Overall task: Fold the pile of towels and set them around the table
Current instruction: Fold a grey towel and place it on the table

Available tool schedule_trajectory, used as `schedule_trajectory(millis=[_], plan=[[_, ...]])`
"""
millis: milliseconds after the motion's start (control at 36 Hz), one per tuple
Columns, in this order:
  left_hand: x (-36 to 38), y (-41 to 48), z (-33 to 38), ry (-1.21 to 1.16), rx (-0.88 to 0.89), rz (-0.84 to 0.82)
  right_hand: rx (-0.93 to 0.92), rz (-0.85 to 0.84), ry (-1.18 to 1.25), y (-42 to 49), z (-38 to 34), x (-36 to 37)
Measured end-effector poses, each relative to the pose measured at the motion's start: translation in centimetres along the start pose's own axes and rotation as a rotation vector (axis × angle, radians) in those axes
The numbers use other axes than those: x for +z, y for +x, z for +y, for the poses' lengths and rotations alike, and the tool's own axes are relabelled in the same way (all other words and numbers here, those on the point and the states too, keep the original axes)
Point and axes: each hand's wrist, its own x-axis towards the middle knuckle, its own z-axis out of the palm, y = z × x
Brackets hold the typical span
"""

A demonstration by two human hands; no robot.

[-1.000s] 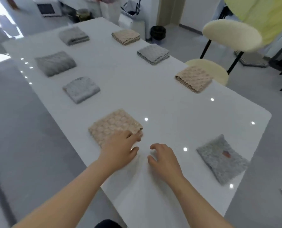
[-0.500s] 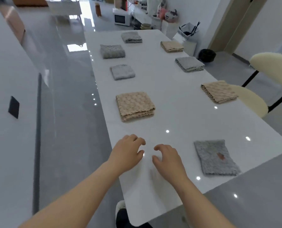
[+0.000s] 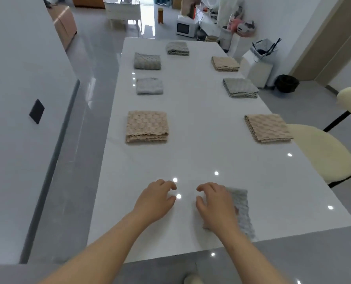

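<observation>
Head view: we see a long white glossy counter (image 3: 201,119) with eight folded towels set around its edges.

Left side, near to far: beige waffle-weave folded towel (image 3: 147,127), pale grey folded towel (image 3: 149,86), darker grey ribbed towel (image 3: 147,61). Far end: mid-grey rumpled towel (image 3: 177,48). Right side, far to near: small beige folded towel (image 3: 224,63), grey-green folded towel (image 3: 240,87), beige textured towel (image 3: 267,128).

Near right: light grey waffle towel (image 3: 241,210), partly hidden by the right hand (image 3: 216,203). Its fingers (image 3: 206,186) are loosely curled and grip nothing; we cannot tell whether the palm touches the towel. The left hand (image 3: 155,199) is over bare counter just left of it, fingers (image 3: 166,184) loosely curled, holding nothing.

A cream padded chair (image 3: 322,152) stands at the counter's right edge.
</observation>
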Motion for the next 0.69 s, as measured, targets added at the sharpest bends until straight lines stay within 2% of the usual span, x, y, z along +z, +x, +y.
schedule_trajectory(millis=[167, 250, 389, 583, 694], plan=[[3.3, 1.6, 4.8, -0.074, -0.137, -0.002, 0.001, -0.039, -0.085, 1.5, 5.8, -2.6], [4.6, 2.1, 6.6, -0.098, -0.213, -0.021, -0.004, -0.14, -0.102, 2.4, 7.8, -3.1], [5.3, 2.7, 8.3, -0.112, -0.368, -0.099, -0.111, -0.272, -0.117, 3.0, 9.8, -3.2], [5.4, 2.6, 9.2, -0.01, -0.41, -0.136, -0.118, -0.354, -0.075, 4.0, 10.1, -3.1], [5.4, 2.9, 8.9, -0.28, -0.461, -0.095, -0.021, -0.405, 0.103, 4.2, 10.7, -3.3]])
